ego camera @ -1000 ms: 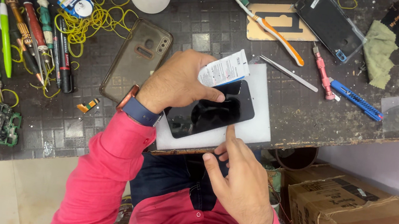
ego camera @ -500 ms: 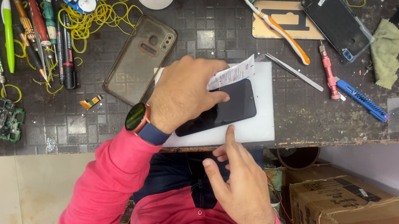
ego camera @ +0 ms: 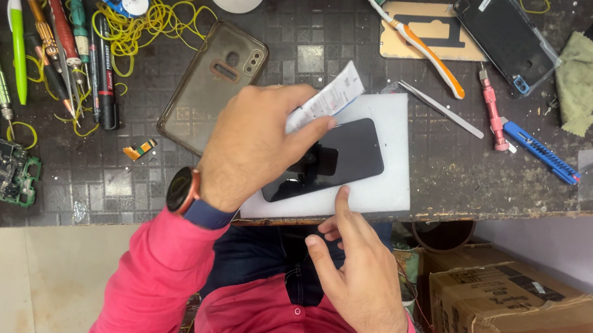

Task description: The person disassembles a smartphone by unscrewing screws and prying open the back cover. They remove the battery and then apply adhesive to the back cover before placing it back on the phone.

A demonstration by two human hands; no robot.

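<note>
Nearest us, our right hand (ego camera: pixel 361 282) extends its index finger to the near edge of the black smartphone (ego camera: pixel 339 161), other fingers loosely curled. The phone lies screen-up on a white mat (ego camera: pixel 384 193). Our left hand (ego camera: pixel 253 145) presses on the phone, pinching a small white sachet (ego camera: pixel 332 101). Beyond lie a clear phone case (ego camera: pixel 211 87) and a toothbrush (ego camera: pixel 413 37).

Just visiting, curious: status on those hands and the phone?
Left hand on dark phone, pinching a white paper slip. Right hand open, forefinger at phone's edge. White mat beneath.
</note>
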